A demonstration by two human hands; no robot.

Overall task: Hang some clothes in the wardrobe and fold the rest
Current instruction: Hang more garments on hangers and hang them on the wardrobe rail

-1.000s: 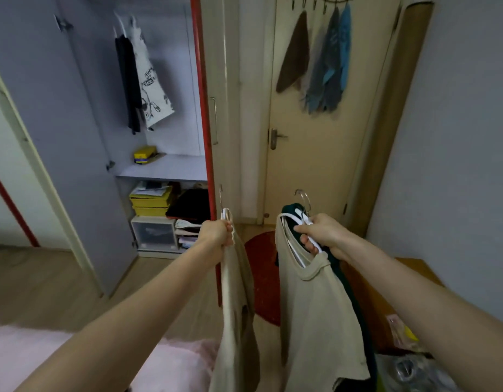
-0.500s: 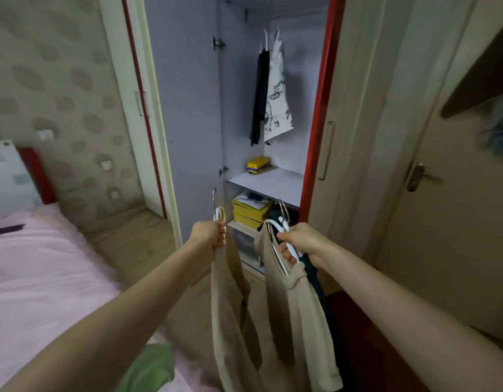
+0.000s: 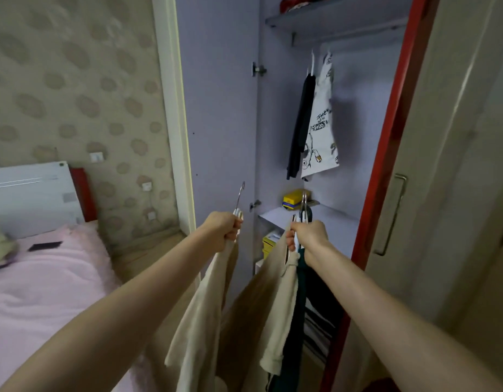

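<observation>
A pink bed (image 3: 41, 278) lies left of the wardrobe (image 3: 323, 137), with one dark flat object (image 3: 45, 246) on it. Two hands reach toward the wardrobe's open compartment. The left hand (image 3: 220, 232) is fisted around one white hanger (image 3: 239, 203) carrying one beige garment (image 3: 205, 315), held in front of the open door panel (image 3: 219, 108). The right hand (image 3: 308, 236) is curled around a bundle of hangers (image 3: 304, 207), number unclear, bearing one beige shirt (image 3: 275, 301) and one dark green garment (image 3: 297, 315), level with the middle shelf (image 3: 323, 222). Inside, two garments hang from the rail: one black garment (image 3: 301, 128) and one white printed shirt (image 3: 321, 131), both toward the compartment's left; to their right the hanging space is bare up to the red edge (image 3: 386, 137). One yellow box (image 3: 294, 200) sits on the shelf.
</observation>
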